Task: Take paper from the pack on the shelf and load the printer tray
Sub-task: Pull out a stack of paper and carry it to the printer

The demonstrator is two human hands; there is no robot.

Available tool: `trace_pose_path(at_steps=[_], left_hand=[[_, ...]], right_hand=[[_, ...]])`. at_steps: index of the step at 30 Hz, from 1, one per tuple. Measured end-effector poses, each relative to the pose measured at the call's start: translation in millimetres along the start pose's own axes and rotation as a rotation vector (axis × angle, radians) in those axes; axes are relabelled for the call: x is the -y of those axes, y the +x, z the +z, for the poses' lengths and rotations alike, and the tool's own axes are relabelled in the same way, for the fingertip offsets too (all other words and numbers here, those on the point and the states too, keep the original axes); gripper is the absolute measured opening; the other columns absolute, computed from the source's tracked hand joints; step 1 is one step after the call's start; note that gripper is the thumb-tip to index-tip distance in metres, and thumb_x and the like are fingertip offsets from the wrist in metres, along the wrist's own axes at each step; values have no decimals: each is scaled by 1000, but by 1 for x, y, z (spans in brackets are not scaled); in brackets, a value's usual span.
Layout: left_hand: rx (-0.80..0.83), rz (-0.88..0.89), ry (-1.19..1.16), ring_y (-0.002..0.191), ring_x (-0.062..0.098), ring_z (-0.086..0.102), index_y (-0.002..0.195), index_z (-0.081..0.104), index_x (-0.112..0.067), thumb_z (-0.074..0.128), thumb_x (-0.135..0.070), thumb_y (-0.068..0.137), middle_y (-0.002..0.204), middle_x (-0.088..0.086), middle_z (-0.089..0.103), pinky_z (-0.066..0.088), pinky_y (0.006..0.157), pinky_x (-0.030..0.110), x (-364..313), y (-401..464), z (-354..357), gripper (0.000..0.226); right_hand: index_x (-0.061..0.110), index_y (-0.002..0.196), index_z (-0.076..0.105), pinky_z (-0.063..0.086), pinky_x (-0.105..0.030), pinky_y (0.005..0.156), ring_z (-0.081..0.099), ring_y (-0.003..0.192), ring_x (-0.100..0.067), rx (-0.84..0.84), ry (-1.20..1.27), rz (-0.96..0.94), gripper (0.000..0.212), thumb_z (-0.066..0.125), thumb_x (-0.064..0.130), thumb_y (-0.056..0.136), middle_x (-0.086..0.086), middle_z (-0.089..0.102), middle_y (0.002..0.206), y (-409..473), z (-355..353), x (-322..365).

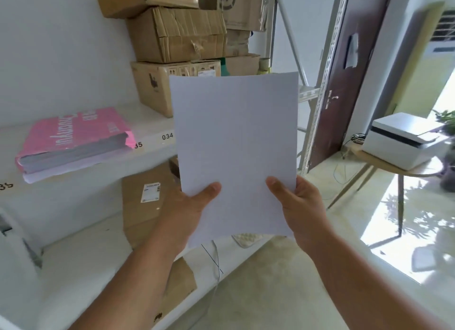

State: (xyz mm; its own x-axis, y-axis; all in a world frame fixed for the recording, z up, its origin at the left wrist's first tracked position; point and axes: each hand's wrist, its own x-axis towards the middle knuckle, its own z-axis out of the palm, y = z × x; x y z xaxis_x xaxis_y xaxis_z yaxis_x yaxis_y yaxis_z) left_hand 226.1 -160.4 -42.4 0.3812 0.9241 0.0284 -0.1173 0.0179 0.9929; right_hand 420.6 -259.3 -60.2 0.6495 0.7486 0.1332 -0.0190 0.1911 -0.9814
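I hold a thin stack of white paper (234,142) upright in front of me. My left hand (187,206) grips its lower left edge, thumb on the front. My right hand (295,204) grips the lower right edge the same way. The opened pink paper pack (71,140) lies flat on the white shelf (152,145) to the left, its torn end showing the sheets inside. The white printer (403,140) sits far right on a small round wooden table (418,173), well away from my hands.
Cardboard boxes (177,37) are stacked at the back of the shelf, and a flat one (145,197) leans on the lower level. A dark brown door (342,83) and metal shelf uprights stand between shelf and printer. Cables trail on the tiled floor by the table.
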Motion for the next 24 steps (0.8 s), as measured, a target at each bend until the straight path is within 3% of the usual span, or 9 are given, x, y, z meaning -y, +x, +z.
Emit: trace_pose_path(at_steps=[3,5,7,10,15,20,24], left_hand=[[65,-26,24,91,18,79,105,78,-19,82,-22,85,99,-3,82,61,88,46,5,5,30,21],[89,-20,33,80,10,79,96,77,-21,81,-20,86,91,-7,82,62,71,32,7,7,54,11],[113,-20,53,76,9,78,94,76,-20,81,-21,86,86,-9,82,58,61,23,10,12,77,9],[150,-37,81,79,13,79,94,77,-19,82,-22,86,86,-7,82,58,62,25,11,16,118,11],[209,-38,112,72,9,78,96,77,-17,82,-26,86,85,-8,82,56,52,18,16,20,189,14],[254,-48,126,78,12,79,98,77,-18,83,-28,85,89,-6,82,60,59,24,21,23,264,17],[298,-54,133,83,16,79,103,77,-17,83,-25,85,93,-4,82,62,68,32,30,24,323,21]], right_hand=[[15,107,78,64,-53,89,79,94,-31,-57,-3,-3,11,73,19,97,-7,83,100,2,-30,3],[15,107,78,64,-52,86,80,94,-30,-90,-4,0,12,73,21,97,-7,83,100,5,-51,4],[14,107,78,66,-43,78,80,88,-23,-127,5,-3,12,72,19,98,-4,83,98,7,-74,6],[12,107,78,63,-31,69,79,80,-16,-168,9,-22,11,70,16,99,0,83,92,12,-110,10],[10,107,77,65,-43,79,80,90,-26,-257,30,-23,13,72,18,98,-5,83,98,26,-176,13],[13,102,77,64,-36,72,80,85,-22,-308,59,-37,8,72,18,98,-2,84,94,41,-245,16],[10,107,78,65,-49,85,80,95,-33,-345,91,-43,13,72,16,98,-10,83,102,49,-301,18]])
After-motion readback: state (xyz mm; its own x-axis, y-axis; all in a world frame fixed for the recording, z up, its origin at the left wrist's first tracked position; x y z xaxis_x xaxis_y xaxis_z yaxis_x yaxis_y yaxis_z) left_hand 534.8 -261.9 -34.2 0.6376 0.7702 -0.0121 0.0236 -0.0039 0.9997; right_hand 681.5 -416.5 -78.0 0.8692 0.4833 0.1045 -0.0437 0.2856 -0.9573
